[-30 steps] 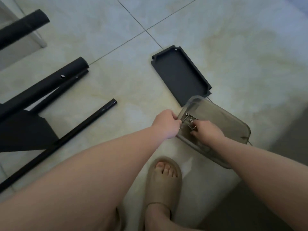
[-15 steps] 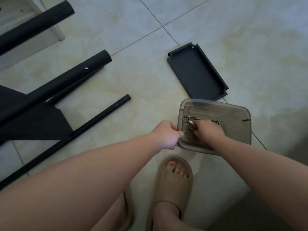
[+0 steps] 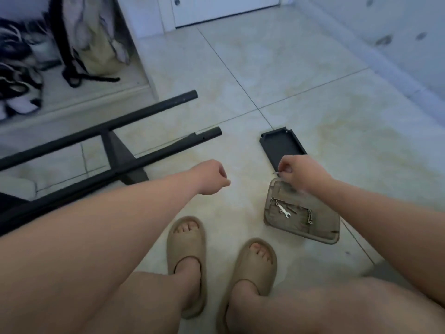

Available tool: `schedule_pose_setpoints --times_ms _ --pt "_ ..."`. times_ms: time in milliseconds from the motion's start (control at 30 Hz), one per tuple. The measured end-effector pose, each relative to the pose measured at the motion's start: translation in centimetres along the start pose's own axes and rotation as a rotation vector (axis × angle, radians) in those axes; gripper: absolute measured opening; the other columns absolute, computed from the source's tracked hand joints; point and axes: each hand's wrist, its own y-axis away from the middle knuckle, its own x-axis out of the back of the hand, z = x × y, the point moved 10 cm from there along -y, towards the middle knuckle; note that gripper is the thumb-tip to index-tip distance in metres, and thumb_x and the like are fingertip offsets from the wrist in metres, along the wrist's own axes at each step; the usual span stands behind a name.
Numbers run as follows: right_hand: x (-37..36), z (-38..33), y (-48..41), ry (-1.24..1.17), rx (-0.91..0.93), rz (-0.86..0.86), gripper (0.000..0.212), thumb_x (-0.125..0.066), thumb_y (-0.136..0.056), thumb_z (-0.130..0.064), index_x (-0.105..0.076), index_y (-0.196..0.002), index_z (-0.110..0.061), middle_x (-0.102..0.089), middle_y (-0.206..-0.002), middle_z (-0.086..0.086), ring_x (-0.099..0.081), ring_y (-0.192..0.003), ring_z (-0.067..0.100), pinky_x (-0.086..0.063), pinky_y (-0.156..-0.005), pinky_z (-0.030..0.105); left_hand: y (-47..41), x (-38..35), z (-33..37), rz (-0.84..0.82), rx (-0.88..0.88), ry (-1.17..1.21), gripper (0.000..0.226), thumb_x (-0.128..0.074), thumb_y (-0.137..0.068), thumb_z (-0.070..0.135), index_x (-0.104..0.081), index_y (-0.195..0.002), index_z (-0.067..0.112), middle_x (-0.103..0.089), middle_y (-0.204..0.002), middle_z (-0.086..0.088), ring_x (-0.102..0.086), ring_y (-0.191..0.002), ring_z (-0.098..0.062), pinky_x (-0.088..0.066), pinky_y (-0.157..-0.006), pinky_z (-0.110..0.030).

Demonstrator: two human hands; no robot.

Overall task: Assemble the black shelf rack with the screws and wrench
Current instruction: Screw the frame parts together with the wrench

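The black rack frame [image 3: 113,150] lies on the floor at the left, two long tubes joined by a flat panel. A loose black shelf tray [image 3: 281,147] rests on the tiles to the right. A translucent grey lid [image 3: 322,231] on the floor holds a small silver wrench [image 3: 284,210] and several screws [image 3: 309,216]. My right hand [image 3: 301,173] hovers over the lid's far end, fingers pinched on a small silver screw [image 3: 276,174]. My left hand [image 3: 212,177] is a loose fist over bare floor, apart from the lid, with nothing visible in it.
My two feet in tan slides [image 3: 186,249] stand just in front of me. A bag [image 3: 96,34] with black straps and patterned fabric [image 3: 16,68] sit on a raised ledge at the far left. A white wall [image 3: 385,44] runs along the right.
Both hands have left the lid: the right hand rose from among the screws holding one, the left let go of the rim and moved left. The view pulled back and up.
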Motion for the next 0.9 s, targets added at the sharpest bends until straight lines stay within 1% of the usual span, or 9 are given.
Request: schedule_pose_setpoints --times_ms 67,233,300,367,433,567,700,767,900 --pt "2.7 -5.0 0.9 -0.033 0.082 0.046 0.005 -0.063 -0.094 -0.016 -0.068 -0.097 -0.017 -0.061 -0.086 -0.004 -0.056 -0.083 0.021 -0.039 -0.067 0.03 3.1 3.1 -1.1 0.115 -0.008 0.066 0.015 -0.063 -0.094 0.029 -0.064 -0.102 0.016 -0.067 -0.098 -0.002 -0.067 -0.099 -0.026 -0.046 -0.076 -0.029" --pt "5.5 -16.7 4.1 -0.179 0.227 0.093 0.004 -0.068 -0.092 -0.015 -0.065 -0.09 -0.018 -0.063 -0.081 -0.007 -0.06 -0.083 0.02 -0.047 -0.07 0.031 10.0 7.1 -5.3 0.22 0.019 0.195 0.007 -0.063 -0.094 0.026 -0.064 -0.095 0.019 -0.07 -0.098 -0.004 -0.067 -0.094 -0.025 -0.049 -0.073 -0.03" --pt "5.1 -20.0 5.0 -0.265 0.241 0.076 0.011 -0.068 -0.091 -0.014 -0.063 -0.085 -0.021 -0.065 -0.08 -0.004 -0.062 -0.077 0.017 -0.049 -0.064 0.028 12.1 8.5 -7.2 0.27 0.046 0.283 0.007 -0.06 -0.095 0.022 -0.065 -0.094 0.017 -0.072 -0.097 -0.005 -0.07 -0.092 -0.025 -0.051 -0.067 -0.029" --pt "4.4 -23.2 5.7 -0.358 0.256 0.05 0.017 -0.07 -0.09 -0.012 -0.063 -0.079 -0.023 -0.067 -0.076 -0.001 -0.062 -0.063 0.007 -0.046 -0.054 0.02 13.9 9.7 -9.0 0.312 0.059 0.287 0.007 -0.059 -0.095 0.022 -0.064 -0.091 0.018 -0.073 -0.094 -0.004 -0.07 -0.089 -0.025 -0.056 -0.076 -0.033" --pt "3.6 -26.3 6.3 -0.429 0.275 0.01 0.02 -0.071 -0.091 -0.012 -0.065 -0.076 -0.023 -0.067 -0.072 -0.002 -0.061 -0.056 0.002 -0.05 -0.057 0.019 15.3 10.7 -11.0 0.346 0.084 0.298 0.008 -0.059 -0.095 0.021 -0.062 -0.087 0.022 -0.072 -0.092 -0.002 -0.069 -0.087 -0.023 -0.057 -0.085 -0.037" --pt "1.4 -31.1 6.5 -0.451 0.319 -0.089 0.02 -0.072 -0.092 -0.012 -0.069 -0.076 -0.023 -0.07 -0.075 0.001 -0.066 -0.068 0.012 -0.058 -0.075 0.033 16.6 12.7 -15.7 0.4 0.139 0.338 0.011 -0.056 -0.096 0.017 -0.065 -0.095 0.022 -0.07 -0.094 0.002 -0.066 -0.089 -0.018 -0.053 -0.083 -0.034" --pt "-1.4 -32.8 5.1 -0.358 0.335 -0.166 0.017 -0.072 -0.093 -0.017 -0.071 -0.079 -0.027 -0.071 -0.076 -0.005 -0.066 -0.068 0.003 -0.051 -0.061 0.015 16.5 14.8 -20.2 0.483 0.202 0.262 0.018 -0.053 -0.098 0.017 -0.067 -0.107 0.02 -0.066 -0.109 -0.001 -0.06 -0.104 -0.022 -0.048 -0.09 -0.033" --pt "-2.7 -33.1 4.1 -0.322 0.327 -0.203 0.019 -0.07 -0.093 -0.016 -0.071 -0.08 -0.03 -0.072 -0.076 -0.004 -0.067 -0.069 0.005 -0.051 -0.057 0.015 15.6 15.1 -22.0 0.493 0.214 0.185 0.018 -0.052 -0.099 0.02 -0.066 -0.109 0.021 -0.066 -0.113 0.0 -0.059 -0.103 -0.021 -0.046 -0.086 -0.032" --pt "-4.7 -34.5 2.1 -0.277 0.347 -0.263 0.023 -0.065 -0.094 -0.011 -0.074 -0.086 -0.031 -0.074 -0.081 -0.002 -0.072 -0.082 0.015 -0.062 -0.077 0.029 13.2 15.7 -23.9 0.508 0.176 0.068 0.021 -0.051 -0.101 0.027 -0.065 -0.116 0.023 -0.066 -0.113 0.002 -0.058 -0.1 -0.018 -0.047 -0.084 -0.032"
